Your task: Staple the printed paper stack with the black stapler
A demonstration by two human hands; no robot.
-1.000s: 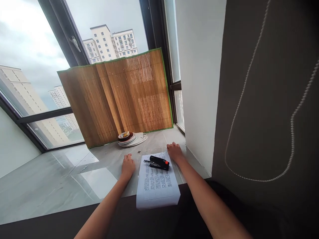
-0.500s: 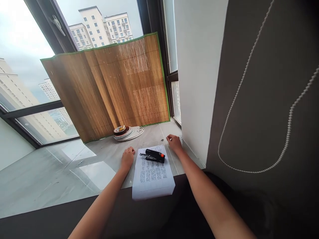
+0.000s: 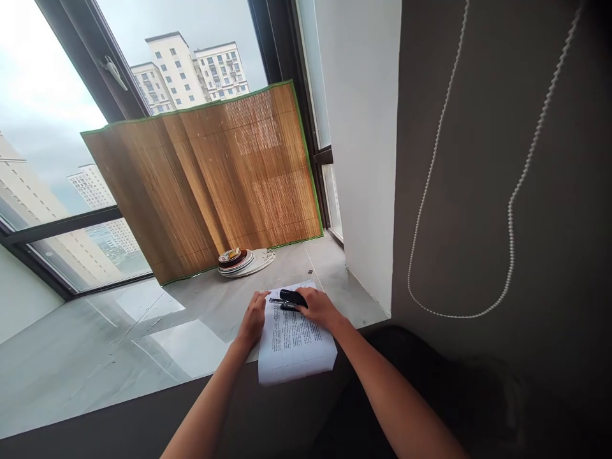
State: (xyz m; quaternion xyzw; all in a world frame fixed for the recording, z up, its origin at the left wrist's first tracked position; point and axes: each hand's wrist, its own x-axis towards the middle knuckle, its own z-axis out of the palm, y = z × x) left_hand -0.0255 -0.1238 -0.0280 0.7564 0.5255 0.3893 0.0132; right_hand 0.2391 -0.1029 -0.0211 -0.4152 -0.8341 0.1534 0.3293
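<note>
- The right hand (image 3: 319,308) is closed around the rear of the black stapler with a metal arm (image 3: 289,299), which lies over the upper part of the printed white paper sheets (image 3: 297,335).
- The left hand (image 3: 253,317) rests at the paper's left edge, fingers loosely bent, gripping no tool.
- The paper's near end hangs over the edge of the glossy grey marble-patterned ledge (image 3: 210,299).
- Beyond, stacked round plates (image 3: 236,262) stand near the brown slatted bamboo mat with green edging (image 3: 215,178).
</note>
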